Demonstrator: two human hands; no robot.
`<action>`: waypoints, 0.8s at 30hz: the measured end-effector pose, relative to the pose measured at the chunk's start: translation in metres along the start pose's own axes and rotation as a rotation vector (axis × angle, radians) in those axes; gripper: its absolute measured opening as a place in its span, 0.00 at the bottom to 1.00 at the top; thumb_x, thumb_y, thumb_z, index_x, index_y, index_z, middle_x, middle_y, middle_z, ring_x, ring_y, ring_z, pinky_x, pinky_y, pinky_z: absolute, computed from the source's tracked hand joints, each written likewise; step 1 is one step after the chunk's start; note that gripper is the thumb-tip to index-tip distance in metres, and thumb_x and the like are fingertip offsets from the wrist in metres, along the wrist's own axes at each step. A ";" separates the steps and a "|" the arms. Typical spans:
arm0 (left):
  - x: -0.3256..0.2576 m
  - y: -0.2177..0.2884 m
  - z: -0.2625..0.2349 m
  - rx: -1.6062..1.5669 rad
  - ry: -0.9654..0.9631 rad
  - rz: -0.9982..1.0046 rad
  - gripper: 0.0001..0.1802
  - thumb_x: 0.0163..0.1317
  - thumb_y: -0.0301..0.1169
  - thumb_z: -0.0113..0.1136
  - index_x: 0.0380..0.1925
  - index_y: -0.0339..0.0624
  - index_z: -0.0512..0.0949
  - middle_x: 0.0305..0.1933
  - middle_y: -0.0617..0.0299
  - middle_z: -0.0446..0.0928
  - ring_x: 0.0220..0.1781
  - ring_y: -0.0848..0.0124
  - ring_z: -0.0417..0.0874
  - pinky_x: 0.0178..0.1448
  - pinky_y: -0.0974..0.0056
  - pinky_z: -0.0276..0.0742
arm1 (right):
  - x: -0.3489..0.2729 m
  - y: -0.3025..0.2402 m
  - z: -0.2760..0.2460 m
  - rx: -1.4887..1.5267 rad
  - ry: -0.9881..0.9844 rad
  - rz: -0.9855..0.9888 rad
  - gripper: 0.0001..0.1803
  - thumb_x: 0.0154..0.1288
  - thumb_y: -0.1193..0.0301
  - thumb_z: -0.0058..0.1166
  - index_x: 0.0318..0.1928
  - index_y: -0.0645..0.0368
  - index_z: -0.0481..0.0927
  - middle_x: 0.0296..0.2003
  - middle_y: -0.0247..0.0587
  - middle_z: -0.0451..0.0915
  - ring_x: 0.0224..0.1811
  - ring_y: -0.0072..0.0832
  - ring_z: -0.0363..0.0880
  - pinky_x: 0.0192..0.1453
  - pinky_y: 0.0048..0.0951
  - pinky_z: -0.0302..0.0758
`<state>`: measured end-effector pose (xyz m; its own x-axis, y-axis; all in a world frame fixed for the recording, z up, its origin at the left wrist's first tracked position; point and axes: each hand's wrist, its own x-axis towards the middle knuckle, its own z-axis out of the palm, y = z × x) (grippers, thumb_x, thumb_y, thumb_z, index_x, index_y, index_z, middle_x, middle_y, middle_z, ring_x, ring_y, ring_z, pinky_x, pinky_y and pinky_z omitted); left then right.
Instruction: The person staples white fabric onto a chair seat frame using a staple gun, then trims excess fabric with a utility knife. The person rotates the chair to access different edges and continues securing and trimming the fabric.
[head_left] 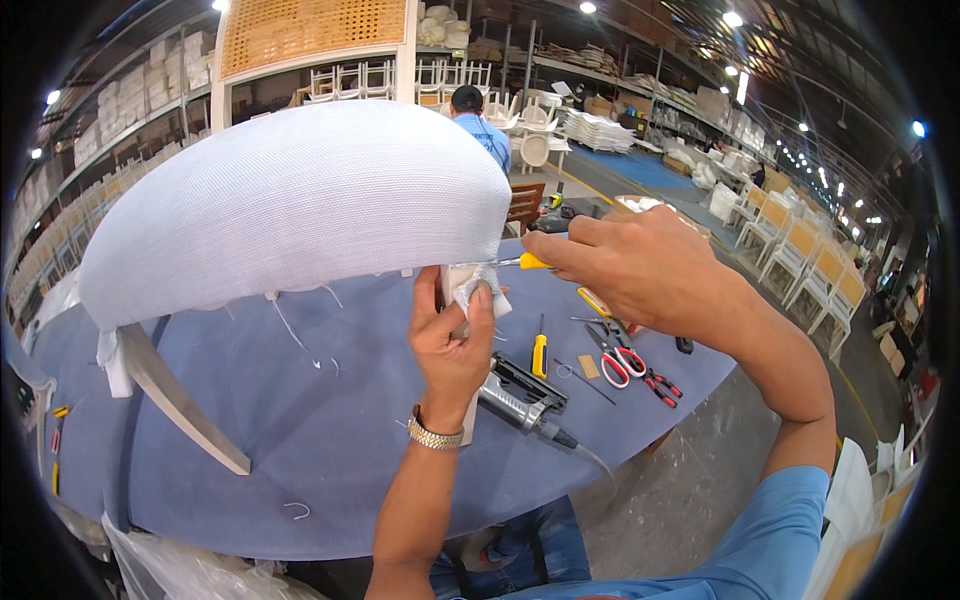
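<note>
Blue sleeve (765, 525), right hand (640, 262) tight round yellow-handled tool (535, 262), left hand (450, 342) closed on white fabric (464, 279), bundle-stacked shelves (578, 69) beyond

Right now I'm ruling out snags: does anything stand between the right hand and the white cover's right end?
Only the yellow tool that the right hand holds; its shaft spans the gap to the white cover. Nothing else visible stands between. The left hand and the wrap it pinches sit just below the shaft.
</note>
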<state>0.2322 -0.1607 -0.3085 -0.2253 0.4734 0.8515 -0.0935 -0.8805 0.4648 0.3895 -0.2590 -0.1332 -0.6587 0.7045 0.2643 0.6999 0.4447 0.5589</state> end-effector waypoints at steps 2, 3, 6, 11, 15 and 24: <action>0.000 0.001 0.002 -0.014 0.007 0.007 0.10 0.69 0.26 0.62 0.34 0.32 0.89 0.53 0.46 0.79 0.49 0.66 0.81 0.48 0.66 0.75 | -0.002 -0.001 0.002 0.006 0.053 -0.016 0.20 0.62 0.73 0.56 0.56 0.55 0.76 0.31 0.41 0.81 0.31 0.37 0.86 0.31 0.38 0.79; 0.000 0.001 0.003 -0.020 0.010 0.010 0.10 0.69 0.27 0.62 0.34 0.32 0.89 0.52 0.46 0.80 0.49 0.66 0.81 0.48 0.65 0.75 | -0.003 -0.002 0.002 -0.005 0.053 -0.009 0.20 0.62 0.73 0.56 0.56 0.55 0.76 0.31 0.41 0.81 0.31 0.37 0.86 0.31 0.37 0.79; 0.001 0.002 0.000 0.026 -0.001 0.020 0.10 0.69 0.27 0.62 0.34 0.31 0.89 0.50 0.46 0.81 0.49 0.65 0.81 0.49 0.65 0.75 | -0.004 -0.005 0.000 -0.027 0.051 0.002 0.20 0.63 0.73 0.56 0.56 0.54 0.76 0.32 0.40 0.81 0.31 0.36 0.86 0.31 0.35 0.80; 0.001 -0.001 -0.001 0.020 -0.007 0.031 0.11 0.69 0.26 0.61 0.33 0.30 0.88 0.50 0.45 0.81 0.49 0.65 0.81 0.49 0.64 0.75 | -0.007 -0.007 0.005 -0.098 0.079 0.009 0.19 0.63 0.70 0.58 0.55 0.53 0.76 0.31 0.37 0.80 0.34 0.35 0.87 0.30 0.34 0.80; 0.000 -0.004 0.000 0.111 -0.009 0.108 0.10 0.69 0.25 0.62 0.33 0.29 0.88 0.56 0.44 0.78 0.50 0.64 0.81 0.50 0.63 0.76 | -0.043 0.023 0.007 -0.300 0.123 0.183 0.23 0.62 0.69 0.60 0.58 0.50 0.77 0.31 0.35 0.79 0.34 0.32 0.85 0.31 0.33 0.79; -0.001 -0.011 0.000 0.116 0.001 0.122 0.08 0.61 0.26 0.69 0.35 0.29 0.87 0.64 0.35 0.73 0.57 0.49 0.82 0.57 0.56 0.80 | -0.022 -0.013 0.008 -0.039 0.226 0.058 0.25 0.64 0.70 0.57 0.62 0.47 0.77 0.30 0.33 0.78 0.32 0.30 0.84 0.33 0.31 0.78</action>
<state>0.2336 -0.1517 -0.3138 -0.2289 0.3631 0.9032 0.0468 -0.9227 0.3828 0.3970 -0.2760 -0.1531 -0.6658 0.5848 0.4634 0.7300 0.3823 0.5664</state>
